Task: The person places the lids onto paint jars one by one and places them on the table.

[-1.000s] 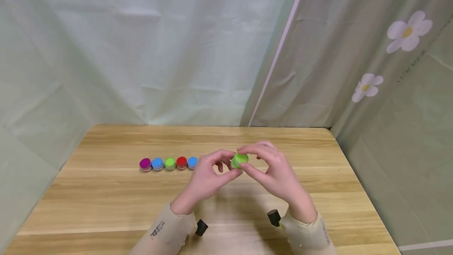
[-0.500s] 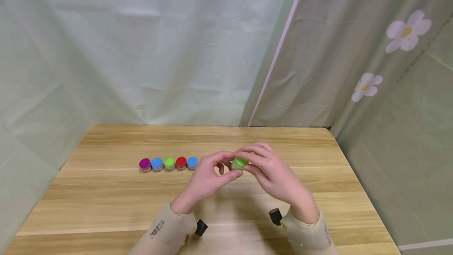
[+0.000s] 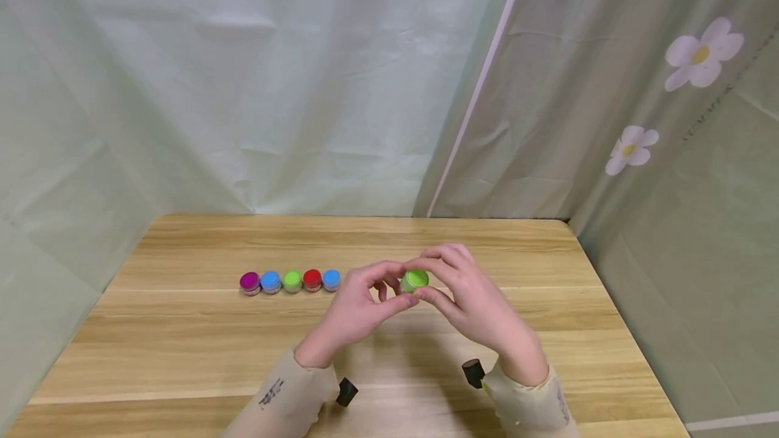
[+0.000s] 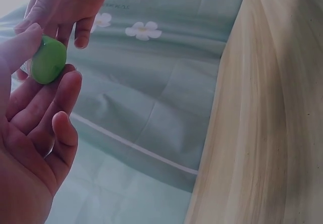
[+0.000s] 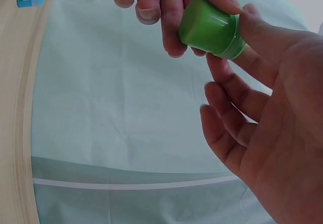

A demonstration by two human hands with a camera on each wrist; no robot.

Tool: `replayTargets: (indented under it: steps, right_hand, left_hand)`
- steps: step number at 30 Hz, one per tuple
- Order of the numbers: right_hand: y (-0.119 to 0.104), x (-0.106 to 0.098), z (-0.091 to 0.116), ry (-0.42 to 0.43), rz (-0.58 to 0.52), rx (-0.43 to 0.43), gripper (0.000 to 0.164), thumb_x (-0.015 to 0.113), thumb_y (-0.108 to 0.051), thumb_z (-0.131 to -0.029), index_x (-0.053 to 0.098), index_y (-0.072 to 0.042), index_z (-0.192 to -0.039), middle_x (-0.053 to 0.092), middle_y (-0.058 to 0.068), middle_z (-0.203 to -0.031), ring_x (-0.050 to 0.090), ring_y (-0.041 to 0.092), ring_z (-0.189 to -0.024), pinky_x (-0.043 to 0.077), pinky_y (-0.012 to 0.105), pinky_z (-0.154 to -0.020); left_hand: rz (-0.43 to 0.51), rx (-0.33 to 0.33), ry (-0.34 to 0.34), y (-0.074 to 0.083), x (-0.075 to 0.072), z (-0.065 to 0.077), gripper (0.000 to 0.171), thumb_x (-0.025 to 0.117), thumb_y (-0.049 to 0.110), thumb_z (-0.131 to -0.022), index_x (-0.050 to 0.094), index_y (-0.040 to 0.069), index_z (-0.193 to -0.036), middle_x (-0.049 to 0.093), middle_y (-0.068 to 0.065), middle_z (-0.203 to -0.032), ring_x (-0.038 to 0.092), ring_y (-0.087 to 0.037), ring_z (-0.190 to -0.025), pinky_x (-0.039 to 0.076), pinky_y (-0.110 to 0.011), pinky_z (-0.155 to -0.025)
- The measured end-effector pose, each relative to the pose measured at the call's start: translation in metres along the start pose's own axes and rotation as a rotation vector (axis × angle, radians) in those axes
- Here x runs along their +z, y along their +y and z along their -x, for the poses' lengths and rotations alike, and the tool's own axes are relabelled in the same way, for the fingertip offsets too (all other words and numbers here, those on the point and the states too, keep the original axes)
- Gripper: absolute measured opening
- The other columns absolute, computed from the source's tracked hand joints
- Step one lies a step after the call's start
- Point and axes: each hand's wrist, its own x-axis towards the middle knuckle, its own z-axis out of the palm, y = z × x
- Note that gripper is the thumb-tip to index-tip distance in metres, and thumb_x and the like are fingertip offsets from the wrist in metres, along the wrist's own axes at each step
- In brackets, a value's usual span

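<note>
A small green jar with a lime-green lid is held above the table between both hands. My left hand pinches its body between thumb and fingers from the left. My right hand grips the lid end from the right, thumb below and index finger above in the head view. From the right wrist, the jar's green body lies tilted, with the clear-rimmed lid between the right thumb and fingers. In the left wrist view the rounded green end shows near the left thumb tip.
On the wooden table, a row of small jars stands left of the hands: purple, blue, green, red and another blue one. Pale curtains hang behind and beside the table.
My right fingers have shifted round the green lid, first turning over it, then back. The lid's top faces up more than half a second ago. My left hand stays nearly still.
</note>
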Motion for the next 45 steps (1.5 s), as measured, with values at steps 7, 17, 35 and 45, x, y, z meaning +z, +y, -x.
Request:
replayTargets:
  steps: [7, 17, 35, 45]
  right_hand:
    - [0.001, -0.001, 0.000, 0.008, 0.005, 0.006, 0.035, 0.068, -0.040, -0.104, 0.071, -0.019, -0.132, 0.065, -0.006, -0.130, 0.053, 0.020, -0.125, 0.046, 0.042, -0.107]
    - [-0.002, -0.005, 0.000, 0.022, -0.014, -0.025, 0.046, 0.056, -0.054, -0.103, 0.070, -0.018, -0.128, 0.064, -0.007, -0.125, 0.053, 0.019, -0.123, 0.044, 0.039, -0.108]
    - [-0.001, -0.011, 0.006, 0.038, -0.113, -0.037, 0.045, 0.060, 0.001, -0.105, 0.062, -0.015, -0.147, 0.064, -0.001, -0.144, 0.052, 0.024, -0.136, 0.042, 0.043, -0.112]
    - [0.003, -0.010, 0.003, 0.014, -0.119, -0.177, 0.042, 0.069, 0.005, -0.098, 0.069, -0.010, -0.138, 0.070, 0.001, -0.133, 0.056, 0.031, -0.133, 0.042, 0.041, -0.115]
  left_hand:
    - [0.089, -0.013, -0.019, -0.001, 0.000, 0.001, 0.031, 0.083, 0.015, -0.095, 0.077, 0.015, -0.126, 0.075, 0.001, -0.095, 0.067, -0.018, -0.085, 0.051, -0.026, -0.069]
    - [0.219, 0.011, -0.109, -0.004, -0.006, 0.001, 0.035, 0.078, 0.007, -0.097, 0.075, 0.006, -0.131, 0.074, -0.003, -0.112, 0.067, -0.026, -0.097, 0.054, -0.028, -0.080]
    - [0.200, -0.081, -0.085, -0.001, 0.000, 0.000, 0.035, 0.085, 0.009, -0.091, 0.076, 0.009, -0.125, 0.075, -0.002, -0.101, 0.066, -0.022, -0.091, 0.050, -0.029, -0.074]
    - [0.176, -0.084, -0.077, -0.001, 0.000, 0.001, 0.035, 0.085, 0.010, -0.092, 0.077, 0.011, -0.126, 0.075, -0.002, -0.095, 0.068, -0.022, -0.088, 0.049, -0.032, -0.069]
